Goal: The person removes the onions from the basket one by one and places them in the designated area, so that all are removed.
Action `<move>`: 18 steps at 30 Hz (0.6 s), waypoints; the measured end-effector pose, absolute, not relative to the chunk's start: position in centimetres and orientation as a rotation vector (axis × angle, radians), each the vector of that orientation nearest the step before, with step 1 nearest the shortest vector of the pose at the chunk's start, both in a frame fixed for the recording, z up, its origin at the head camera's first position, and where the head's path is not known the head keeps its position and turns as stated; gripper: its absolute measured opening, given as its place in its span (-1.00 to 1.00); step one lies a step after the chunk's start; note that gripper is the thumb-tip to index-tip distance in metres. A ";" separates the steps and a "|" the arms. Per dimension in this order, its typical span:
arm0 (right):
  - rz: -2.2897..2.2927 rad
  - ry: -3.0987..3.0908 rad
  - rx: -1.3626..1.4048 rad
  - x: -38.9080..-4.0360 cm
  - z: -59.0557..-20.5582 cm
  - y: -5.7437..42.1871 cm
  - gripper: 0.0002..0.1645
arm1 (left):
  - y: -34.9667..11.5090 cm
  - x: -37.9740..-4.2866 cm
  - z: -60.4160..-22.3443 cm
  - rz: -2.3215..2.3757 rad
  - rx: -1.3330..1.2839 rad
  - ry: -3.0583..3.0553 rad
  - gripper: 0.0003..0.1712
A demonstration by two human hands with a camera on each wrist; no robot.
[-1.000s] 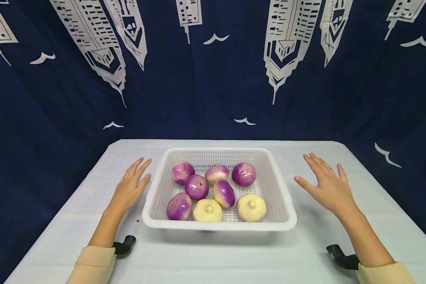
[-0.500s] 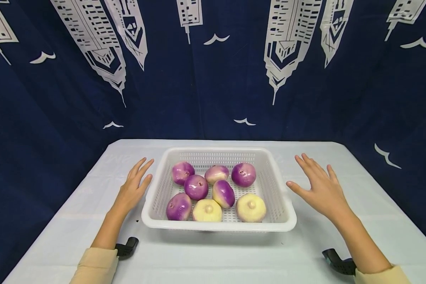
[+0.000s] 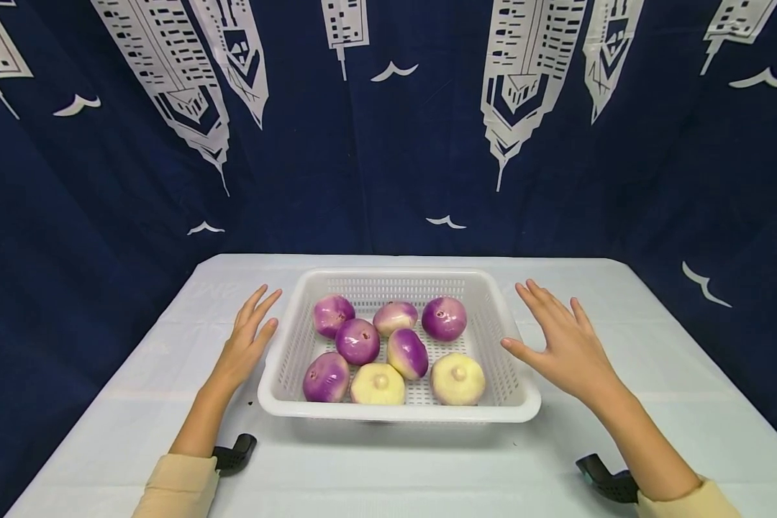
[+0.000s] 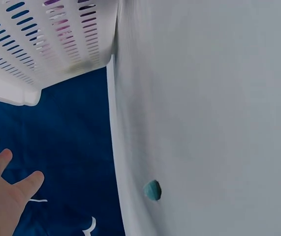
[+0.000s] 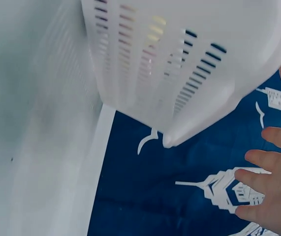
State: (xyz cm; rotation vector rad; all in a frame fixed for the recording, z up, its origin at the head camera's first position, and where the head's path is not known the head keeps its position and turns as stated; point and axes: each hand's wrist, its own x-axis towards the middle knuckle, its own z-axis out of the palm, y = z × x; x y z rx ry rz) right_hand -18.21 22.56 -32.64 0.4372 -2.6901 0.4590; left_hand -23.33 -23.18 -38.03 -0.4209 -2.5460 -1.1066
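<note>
A white slotted plastic basket (image 3: 401, 412) stands in the middle of the table in the head view. Inside lie several purple-and-white turnips: a purple one (image 3: 444, 319) at the back right, and pale ends up, one at the front right (image 3: 458, 379) and another at the front middle (image 3: 378, 383). My left hand (image 3: 242, 352) hovers beside the basket's left rim, fingers spread and holding nothing. On the other side, my right hand (image 3: 566, 352) has its fingers extended, and its thumb tip overlaps the right rim in this view. Both wrist views show the basket's side wall (image 5: 194, 64) beyond straight fingers.
A white cloth covers the table (image 3: 388, 475). Behind it hangs a dark blue curtain (image 3: 362, 165) with white building shapes. Black devices sit at the left wrist (image 3: 235, 455) and right wrist (image 3: 609, 480). A small teal piece (image 4: 153, 190) shows against the cloth.
My right hand has moved left, up to the basket's right side. The left hand has shifted slightly right. Basket and turnips have stayed in place.
</note>
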 end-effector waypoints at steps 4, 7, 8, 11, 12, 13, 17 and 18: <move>0.463 -2.703 0.470 -18.2 -32.7 21.8 0.00 | -23.0 -23.3 -38.1 -1.159 -0.456 -2.510 -0.44; 0.468 -2.720 0.494 -18.2 -32.8 21.3 0.01 | -22.9 -23.2 -38.1 -1.185 -0.483 -2.488 -0.43; 0.469 -2.724 0.507 -18.2 -32.8 21.2 0.02 | -22.8 -23.1 -38.0 -1.192 -0.488 -2.484 -0.43; 0.464 -2.739 0.542 -18.3 -32.9 20.7 0.03 | -22.7 -22.9 -38.0 -1.204 -0.499 -2.475 -0.43; 0.461 -2.741 0.556 -18.4 -32.8 20.5 0.03 | -22.6 -22.9 -37.9 -1.209 -0.503 -2.473 -0.43; 0.459 -2.745 0.567 -18.4 -32.8 20.3 0.04 | -22.6 -22.8 -37.9 -1.214 -0.509 -2.471 -0.43; 0.451 -2.764 0.605 -18.6 -32.9 19.8 0.05 | -22.4 -22.7 -37.9 -1.239 -0.542 -2.464 -0.43; 0.451 -2.769 0.612 -18.6 -32.9 19.7 0.05 | -22.3 -22.7 -37.9 -1.245 -0.551 -2.464 -0.43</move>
